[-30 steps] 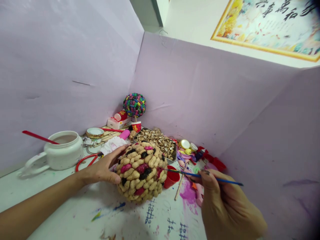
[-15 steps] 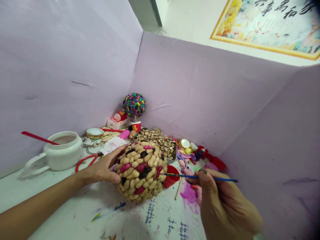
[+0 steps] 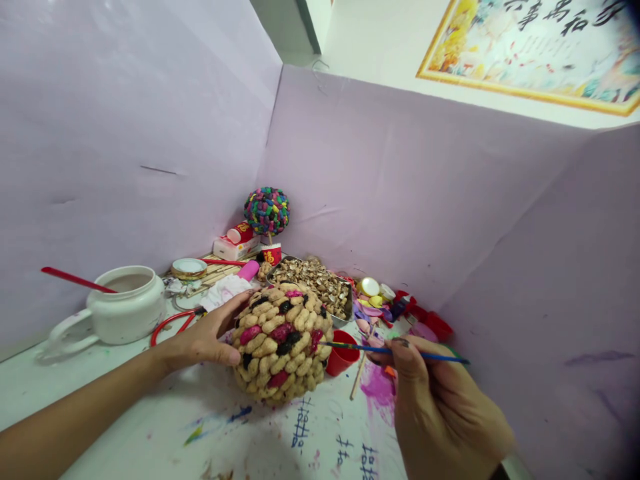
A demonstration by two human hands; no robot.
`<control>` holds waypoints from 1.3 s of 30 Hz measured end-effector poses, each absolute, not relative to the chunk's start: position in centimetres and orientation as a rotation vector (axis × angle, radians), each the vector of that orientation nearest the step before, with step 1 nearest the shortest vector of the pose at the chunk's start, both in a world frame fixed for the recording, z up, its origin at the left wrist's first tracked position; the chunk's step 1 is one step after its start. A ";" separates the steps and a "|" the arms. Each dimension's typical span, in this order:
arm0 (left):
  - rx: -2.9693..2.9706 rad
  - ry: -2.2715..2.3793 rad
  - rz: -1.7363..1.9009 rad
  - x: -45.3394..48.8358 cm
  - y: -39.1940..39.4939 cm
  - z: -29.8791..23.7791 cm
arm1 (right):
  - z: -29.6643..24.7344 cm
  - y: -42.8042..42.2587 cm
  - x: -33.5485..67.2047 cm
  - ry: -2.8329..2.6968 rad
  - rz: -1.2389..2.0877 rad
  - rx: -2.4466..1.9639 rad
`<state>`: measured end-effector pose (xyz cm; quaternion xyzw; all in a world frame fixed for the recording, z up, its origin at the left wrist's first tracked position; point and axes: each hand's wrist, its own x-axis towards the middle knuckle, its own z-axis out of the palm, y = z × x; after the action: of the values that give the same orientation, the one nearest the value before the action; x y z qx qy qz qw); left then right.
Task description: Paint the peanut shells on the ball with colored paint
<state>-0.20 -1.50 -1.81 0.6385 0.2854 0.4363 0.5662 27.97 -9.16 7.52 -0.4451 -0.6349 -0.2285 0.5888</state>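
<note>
A ball covered in peanut shells [image 3: 280, 353] rests on the white table, mostly bare tan with some shells painted magenta and black. My left hand [image 3: 210, 343] grips its left side, thumb in front and fingers round the back. In my right hand [image 3: 435, 393] a thin blue paintbrush [image 3: 380, 349] is pinched between thumb and fingers. Its tip touches a magenta shell on the ball's right side. Just behind the brush stands a red cup [image 3: 343, 357].
A white mug [image 3: 127, 313] with a red stick stands at left, near red-handled scissors [image 3: 173, 325]. Behind are a tray of shells [image 3: 320, 283] and a multicoloured ball [image 3: 267, 211] on a stick. Balloons and lids [image 3: 370, 288] lie at right. Lilac panels enclose the table.
My right hand and the brush have shifted slightly left, the tip still on the magenta shell. My left hand keeps its hold on the ball.
</note>
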 end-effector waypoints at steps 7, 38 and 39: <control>1.512 0.681 1.020 -0.1 -1.6 -1.6 | 7.4 -9.0 27.9 -1.509 -0.538 -0.987; 1.493 0.652 1.011 -0.3 -1.2 -2.0 | 7.5 -9.4 28.2 -1.604 -0.422 -0.967; 1.490 0.647 1.010 -0.2 -1.2 -2.0 | 7.5 -9.4 28.3 -1.605 -0.390 -0.971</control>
<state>-0.24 -1.18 -1.99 0.6364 0.2765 0.4314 0.5766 28.27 -9.37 7.53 -0.4146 -0.6854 -0.1665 0.5750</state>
